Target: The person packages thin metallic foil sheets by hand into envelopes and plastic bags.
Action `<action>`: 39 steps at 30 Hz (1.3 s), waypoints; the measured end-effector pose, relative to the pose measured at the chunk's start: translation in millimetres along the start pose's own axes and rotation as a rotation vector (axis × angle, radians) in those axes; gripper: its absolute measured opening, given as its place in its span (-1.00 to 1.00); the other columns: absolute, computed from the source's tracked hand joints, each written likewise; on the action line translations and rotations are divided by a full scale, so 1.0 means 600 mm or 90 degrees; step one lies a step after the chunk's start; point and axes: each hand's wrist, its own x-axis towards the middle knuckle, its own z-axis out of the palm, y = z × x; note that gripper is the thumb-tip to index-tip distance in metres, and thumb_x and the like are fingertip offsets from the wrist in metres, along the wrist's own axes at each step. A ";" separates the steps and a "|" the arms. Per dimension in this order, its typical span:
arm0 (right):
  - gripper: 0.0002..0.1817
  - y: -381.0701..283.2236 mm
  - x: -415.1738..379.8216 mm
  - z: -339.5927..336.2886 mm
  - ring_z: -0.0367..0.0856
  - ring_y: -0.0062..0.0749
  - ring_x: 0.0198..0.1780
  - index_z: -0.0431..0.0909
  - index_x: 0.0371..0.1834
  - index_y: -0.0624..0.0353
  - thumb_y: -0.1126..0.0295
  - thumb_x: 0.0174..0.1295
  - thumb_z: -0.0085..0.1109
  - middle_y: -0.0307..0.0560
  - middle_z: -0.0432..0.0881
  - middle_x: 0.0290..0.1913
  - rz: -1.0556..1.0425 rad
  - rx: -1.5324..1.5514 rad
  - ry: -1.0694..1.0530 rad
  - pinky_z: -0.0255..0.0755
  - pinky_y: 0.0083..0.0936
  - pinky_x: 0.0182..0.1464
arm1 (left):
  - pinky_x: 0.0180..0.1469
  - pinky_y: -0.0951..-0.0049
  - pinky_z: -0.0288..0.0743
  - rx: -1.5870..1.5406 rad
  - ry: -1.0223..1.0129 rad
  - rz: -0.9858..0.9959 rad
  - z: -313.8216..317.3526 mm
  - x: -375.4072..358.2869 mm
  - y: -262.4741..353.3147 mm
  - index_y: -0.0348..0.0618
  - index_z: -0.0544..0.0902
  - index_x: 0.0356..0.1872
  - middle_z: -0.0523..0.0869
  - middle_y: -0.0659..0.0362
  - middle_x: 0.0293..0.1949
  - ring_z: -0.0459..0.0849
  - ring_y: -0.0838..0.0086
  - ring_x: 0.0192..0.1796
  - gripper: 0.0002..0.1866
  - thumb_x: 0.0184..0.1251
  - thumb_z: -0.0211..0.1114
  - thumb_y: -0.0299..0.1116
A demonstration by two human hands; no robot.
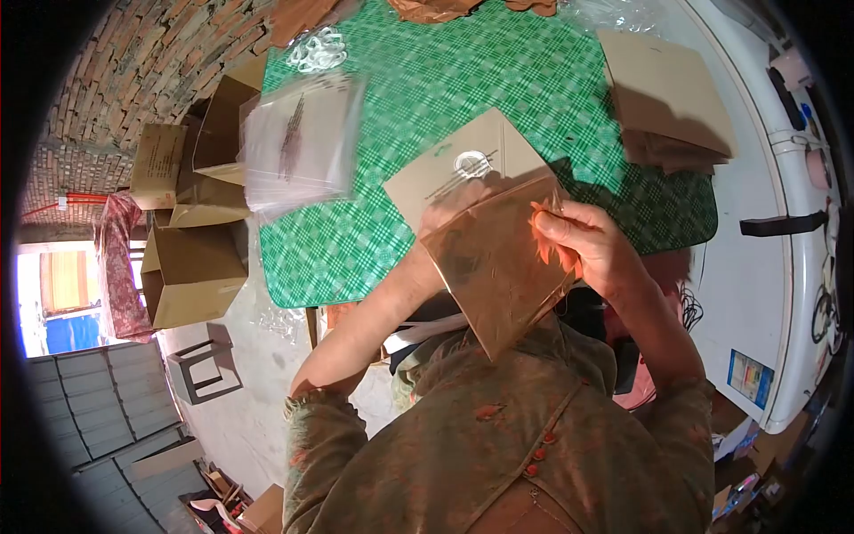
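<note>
A flat brown packet in shiny clear plastic [503,258] is held up in front of my body, tilted. My left hand [454,209] is behind its upper left edge, partly seen through the plastic, its fingers mostly hidden. At the packet's right side, my right hand [583,240] pinches an orange piece with ragged ends [550,238], thumb on top. Beneath and beyond the packet, a cardboard sheet [511,147] lies on the green checked tablecloth [427,89], with a white ring-shaped item [472,164] on it.
A stack of clear plastic bags [302,142] lies at the table's left, below a pile of white loops [318,51]. Brown sheets [667,93] are stacked at the right. Open cardboard boxes [196,271] stand left of the table, with a small stool [206,367] on the floor.
</note>
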 end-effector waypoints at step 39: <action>-0.64 0.075 0.035 0.053 0.32 -0.82 -0.35 0.70 -0.30 0.22 0.17 0.58 0.39 -0.53 0.48 -0.42 -0.078 0.055 -0.056 0.19 -0.62 -0.33 | -0.13 0.13 0.56 0.375 -0.012 0.047 -0.136 0.052 0.060 -0.14 0.59 -0.27 0.63 0.11 -0.33 0.68 0.14 -0.21 -0.77 0.16 0.52 -0.51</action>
